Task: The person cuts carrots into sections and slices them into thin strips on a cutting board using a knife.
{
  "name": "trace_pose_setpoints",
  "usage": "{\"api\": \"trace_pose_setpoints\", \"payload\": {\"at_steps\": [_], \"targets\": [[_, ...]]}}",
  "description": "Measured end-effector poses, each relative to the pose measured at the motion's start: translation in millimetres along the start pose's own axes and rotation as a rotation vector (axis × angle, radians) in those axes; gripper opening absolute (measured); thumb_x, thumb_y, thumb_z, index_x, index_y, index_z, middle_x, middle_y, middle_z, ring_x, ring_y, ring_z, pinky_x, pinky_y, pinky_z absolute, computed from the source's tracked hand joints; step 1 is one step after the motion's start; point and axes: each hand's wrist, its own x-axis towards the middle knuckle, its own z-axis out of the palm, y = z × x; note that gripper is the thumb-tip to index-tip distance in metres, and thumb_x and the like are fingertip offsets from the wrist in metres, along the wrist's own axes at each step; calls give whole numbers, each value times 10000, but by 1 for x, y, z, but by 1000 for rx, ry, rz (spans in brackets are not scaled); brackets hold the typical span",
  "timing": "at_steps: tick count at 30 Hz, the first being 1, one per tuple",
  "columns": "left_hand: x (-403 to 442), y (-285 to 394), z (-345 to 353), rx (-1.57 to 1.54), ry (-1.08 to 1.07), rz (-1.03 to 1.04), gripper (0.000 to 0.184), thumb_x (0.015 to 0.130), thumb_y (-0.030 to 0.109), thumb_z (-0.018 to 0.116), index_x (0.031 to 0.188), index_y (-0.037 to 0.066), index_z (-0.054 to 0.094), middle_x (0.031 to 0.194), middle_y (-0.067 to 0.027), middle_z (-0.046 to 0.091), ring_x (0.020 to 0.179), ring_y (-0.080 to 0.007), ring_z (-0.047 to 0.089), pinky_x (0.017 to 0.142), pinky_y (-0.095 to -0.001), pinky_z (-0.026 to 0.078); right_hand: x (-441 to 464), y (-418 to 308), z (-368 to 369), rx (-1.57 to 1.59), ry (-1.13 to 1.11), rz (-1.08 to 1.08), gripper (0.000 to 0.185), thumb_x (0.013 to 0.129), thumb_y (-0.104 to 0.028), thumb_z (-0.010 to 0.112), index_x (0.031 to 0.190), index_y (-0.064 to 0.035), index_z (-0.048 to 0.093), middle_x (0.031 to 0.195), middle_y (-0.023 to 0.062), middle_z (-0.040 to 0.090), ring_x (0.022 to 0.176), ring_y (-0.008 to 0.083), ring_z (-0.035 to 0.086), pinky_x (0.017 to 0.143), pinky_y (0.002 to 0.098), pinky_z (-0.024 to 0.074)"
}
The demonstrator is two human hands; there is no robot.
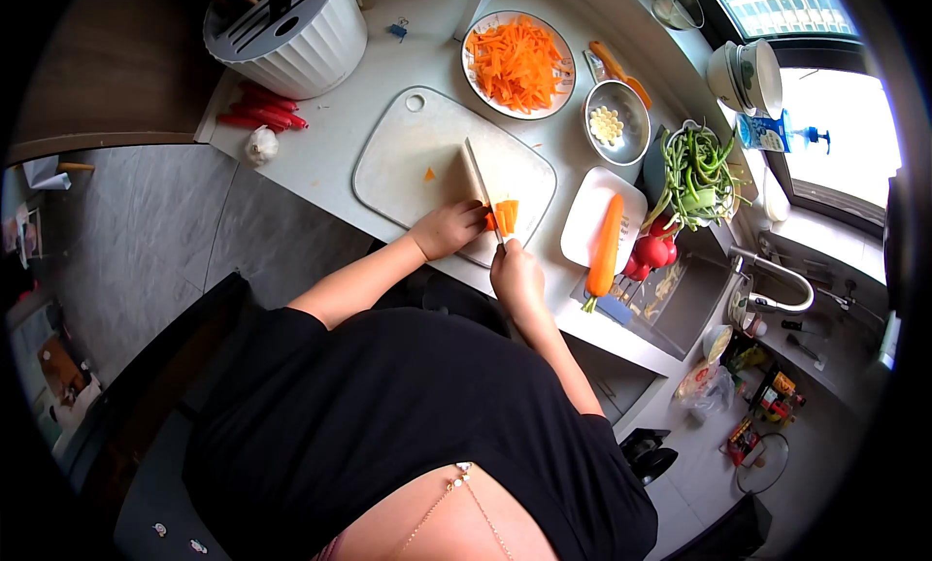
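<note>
My right hand (517, 273) is closed round the knife (481, 181), left hand (451, 229) curled on a carrot piece (490, 218) — blade's close, so a slip could nick me.

No text, brand or number can be read. Markings on the blue bottle (763, 133) and the red packet (745, 445) are too small and blurred to make out.
</note>
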Motion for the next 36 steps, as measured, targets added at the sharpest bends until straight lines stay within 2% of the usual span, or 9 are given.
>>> {"api": "trace_pose_setpoints", "payload": {"at_steps": [3,10,12,15,19,25,29,32,36], "targets": [[0,3,0,-52,-27,-70,213,838,141,574,1023,43,616,987,-82,596,894,-271,579,722,-370,519,1,0,4,-3,-22,19,195,880,-185,513,839,5,522,656,233,630,604,415,631,580,513,507],[2,4,-4,-33,40,-19,244,829,121,570,1050,29,617,1028,-103,596,951,-289,582,755,-379,517,29,-1,18,64,-1,36,214,877,-194,517,877,18,546,700,251,634,654,418,636,620,512,510],[1,1,-3,-19,38,34,251,823,116,569,1050,23,619,1032,-108,596,962,-292,581,765,-377,514,33,4,19,139,68,-22,222,881,-194,527,827,19,557,696,270,620,664,445,616,630,524,495],[1,2,-2,-61,-16,-28,239,817,104,561,1029,14,625,1027,-111,596,947,-291,579,770,-375,510,29,4,4,231,100,-36,247,892,-203,539,801,25,562,690,292,598,687,472,593,641,540,471],[-3,2,0,-20,-56,-44,209,816,94,551,994,11,625,1018,-106,589,912,-283,575,756,-372,509,9,3,-6,199,58,-29,246,895,-211,541,804,17,560,682,287,598,664,477,588,630,536,467],[-2,0,-1,15,27,33,210,821,102,556,998,15,626,1014,-109,591,917,-282,578,755,-372,512,7,0,2,110,42,-1,231,897,-203,529,804,7,558,671,275,607,636,464,597,615,537,478],[-3,1,0,-39,-17,-30,204,834,102,554,1004,17,628,1017,-112,597,917,-282,582,771,-376,510,7,-6,10,80,43,50,215,888,-189,534,814,12,554,665,266,614,623,443,610,607,528,490],[-2,0,3,-59,0,-32,206,840,100,552,1012,15,627,1019,-114,599,924,-288,585,779,-383,506,16,-5,15,53,-10,41,213,891,-199,505,910,10,541,697,251,634,652,422,636,613,516,504],[-5,0,-1,-22,-18,-14,213,840,97,551,1019,12,627,1041,-119,605,948,-295,586,788,-388,504,37,-5,24,104,41,-6,231,880,-216,523,883,13,555,711,255,635,677,429,633,639,516,503]]}}
